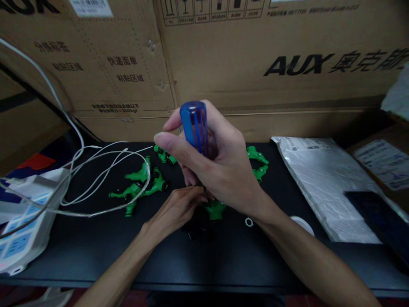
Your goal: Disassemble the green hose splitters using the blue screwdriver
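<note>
Right-hand fingers (188, 152) grip one blue handle (193, 127) above apparently one green fitting (216, 210).

Left hand (182, 205) and right hand (225, 166), both bare
The left forearm (126, 260) and right forearm (297, 251) are uncovered too, slender, narrowing toward the wrists (259, 205); the right hand's fingers (173, 120) look slim, its thumb (180, 148) rounded at the tip.

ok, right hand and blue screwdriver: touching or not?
Touching. The head view shows it: the right hand grips the blue screwdriver, its handle passing between index finger and thumb, lower end hidden behind the thumb.
</note>
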